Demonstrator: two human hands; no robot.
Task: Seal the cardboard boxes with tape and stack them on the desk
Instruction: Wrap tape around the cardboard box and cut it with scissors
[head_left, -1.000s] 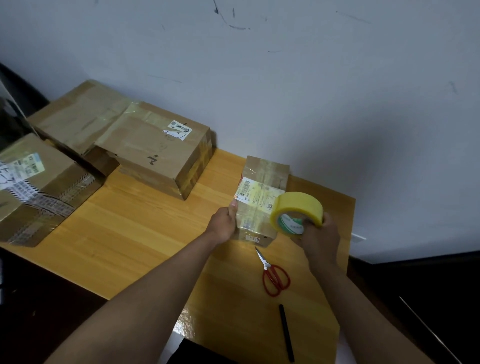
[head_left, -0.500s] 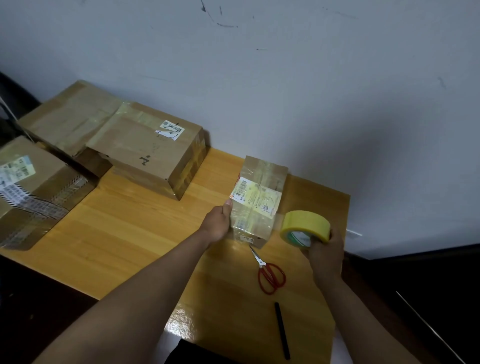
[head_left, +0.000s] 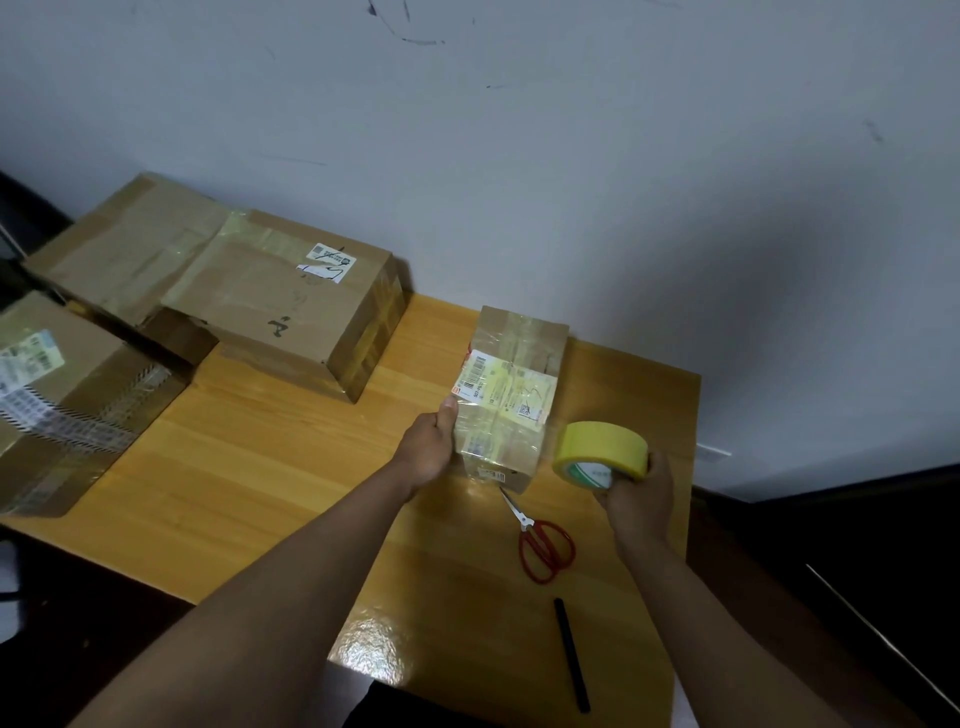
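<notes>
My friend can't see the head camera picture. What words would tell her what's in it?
A person's left hand steadies a small taped cardboard box on a wooden desk while the right hand holds a yellow tape roll beside it. Red scissors and a black pen lie nearby; bigger boxes sit left.

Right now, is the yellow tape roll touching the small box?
Apart. The head view shows bare desk between the tape roll, held by the right hand, and the small box.
</notes>
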